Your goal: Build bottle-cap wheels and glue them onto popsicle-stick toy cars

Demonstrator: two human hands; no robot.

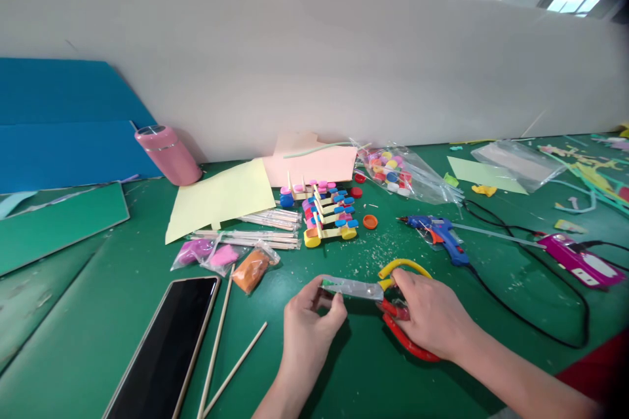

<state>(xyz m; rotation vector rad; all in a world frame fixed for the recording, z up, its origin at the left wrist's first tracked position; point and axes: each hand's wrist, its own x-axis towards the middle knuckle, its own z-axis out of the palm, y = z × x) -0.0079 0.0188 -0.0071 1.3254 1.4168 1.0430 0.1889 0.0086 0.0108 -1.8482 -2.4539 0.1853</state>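
Now, scissors: In the head view, the scissors [374, 292] are crossing the space between two hands, over the green table [363, 380], and the blades [350, 287] are pointing at the left hand.
Right hand: The right hand [428, 315] is gripping the red and yellow handles [411, 344], and the handles are standing apart.
Left hand: The left hand [308, 327] is curling close by the blade tips, thumb near finger. I am not seeing enough to tell if it is holding something tiny.
Sharp part: Skin is sitting very near metal, so I am guessing a nip could be happening if the handles are squeezing together too fast.
Cap row: A row of caps and little sticks [331, 213] is standing just past the scissors. A reaching hand might be knocking it over.
White crumbs: White crumbs [376, 255] are lying near the orange cap [370, 222]. A small snipped bit could be hiding there.
Glue gun: The blue glue gun [437, 234] is lying near the right hand, and I am not knowing if it is hot. Its black cord [515, 326] is looping near the arm, so a snag might be dragging it.
Long sticks: Two long sticks [216, 340] are lying beside the phone [164, 347]. A bump could be rolling them.
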